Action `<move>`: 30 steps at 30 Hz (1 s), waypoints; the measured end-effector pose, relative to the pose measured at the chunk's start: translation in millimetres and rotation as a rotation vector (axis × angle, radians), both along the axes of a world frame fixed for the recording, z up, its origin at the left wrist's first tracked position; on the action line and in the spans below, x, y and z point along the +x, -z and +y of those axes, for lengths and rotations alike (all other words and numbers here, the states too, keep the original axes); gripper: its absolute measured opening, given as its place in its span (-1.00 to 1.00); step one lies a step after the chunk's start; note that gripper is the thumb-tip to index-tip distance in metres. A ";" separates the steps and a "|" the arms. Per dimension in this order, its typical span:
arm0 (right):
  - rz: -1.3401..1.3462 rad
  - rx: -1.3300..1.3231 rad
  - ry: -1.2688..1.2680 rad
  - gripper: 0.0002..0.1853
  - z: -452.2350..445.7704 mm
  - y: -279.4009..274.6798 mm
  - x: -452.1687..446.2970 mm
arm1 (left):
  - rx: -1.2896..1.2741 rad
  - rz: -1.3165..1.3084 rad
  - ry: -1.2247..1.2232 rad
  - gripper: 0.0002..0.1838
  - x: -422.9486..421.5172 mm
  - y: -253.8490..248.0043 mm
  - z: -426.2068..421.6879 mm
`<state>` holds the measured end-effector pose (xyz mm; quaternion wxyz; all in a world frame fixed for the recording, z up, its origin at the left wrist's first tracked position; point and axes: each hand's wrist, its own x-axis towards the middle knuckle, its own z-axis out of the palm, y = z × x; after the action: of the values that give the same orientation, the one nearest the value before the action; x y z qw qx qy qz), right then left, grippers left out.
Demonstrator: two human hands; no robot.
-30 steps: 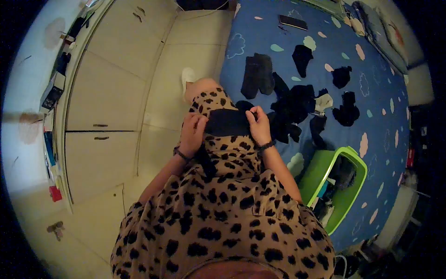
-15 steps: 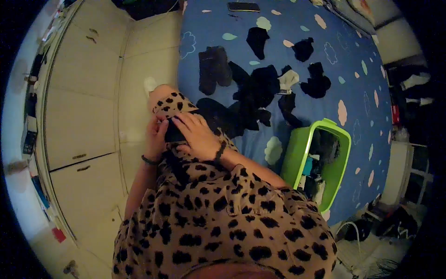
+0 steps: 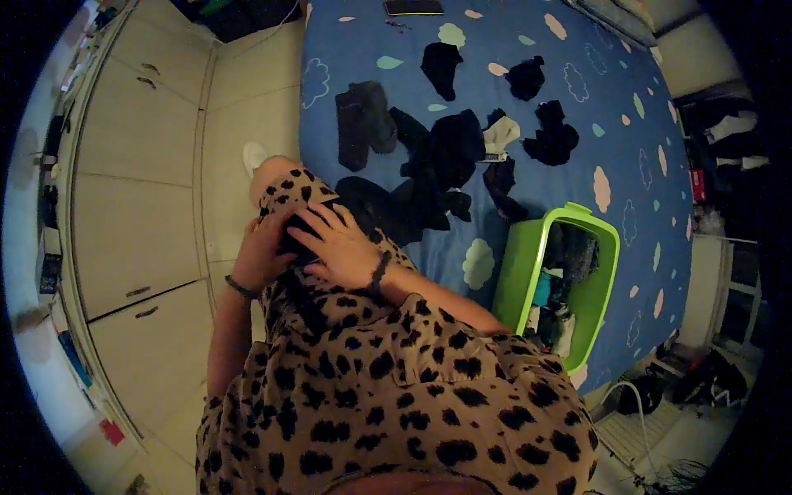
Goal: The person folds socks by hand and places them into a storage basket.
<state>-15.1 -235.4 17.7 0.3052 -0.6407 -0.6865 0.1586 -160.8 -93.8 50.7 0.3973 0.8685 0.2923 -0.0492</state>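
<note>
On my thigh, over the spotted clothing [image 3: 371, 363], lies a small dark cloth [image 3: 299, 238], mostly covered by my hands. My right hand [image 3: 342, 252] rests on its right part with the fingers spread. At its left edge is my left hand [image 3: 264, 252], its fingertips partly hidden beside the cloth. Dark socks and other black cloth pieces [image 3: 454, 153] lie on the blue bed sheet [image 3: 528, 186], with a grey pair [image 3: 365, 124] at their left and a whitish piece [image 3: 500, 136] among them.
A green basket [image 3: 520, 276] holding mixed clothes stands on the bed at the right. A phone [image 3: 414, 7] lies at the bed's far edge. Pale cabinets [image 3: 136, 223] line the left side, beyond a strip of tiled floor [image 3: 247, 107].
The view has swung to the right and down. The dark cloth was stretched flat between both hands; now it is smaller, and my right hand has come over beside my left and spread on it.
</note>
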 end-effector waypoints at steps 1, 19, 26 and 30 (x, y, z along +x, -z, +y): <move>0.001 -0.001 0.001 -0.32 -0.2 1.8 0.1 | 0.287 -0.033 0.103 -0.15 3.2 -1.9 -7.7; 1.094 0.344 0.869 -0.77 -81.1 37.4 140.6 | 0.212 -0.302 0.447 -0.35 22.0 2.1 -36.6; 1.249 0.167 0.397 -0.82 -37.6 -37.2 86.6 | -1.427 -0.493 -0.253 -0.42 74.0 -15.6 -39.9; 1.384 0.054 0.277 -0.80 -25.4 -44.5 62.0 | -1.731 -0.589 -0.346 -0.58 78.5 -8.8 -45.6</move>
<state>47.0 -260.9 62.2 0.7049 -0.4664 -0.2505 0.4721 -82.3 -139.4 59.5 0.9666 0.1917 0.1668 0.0321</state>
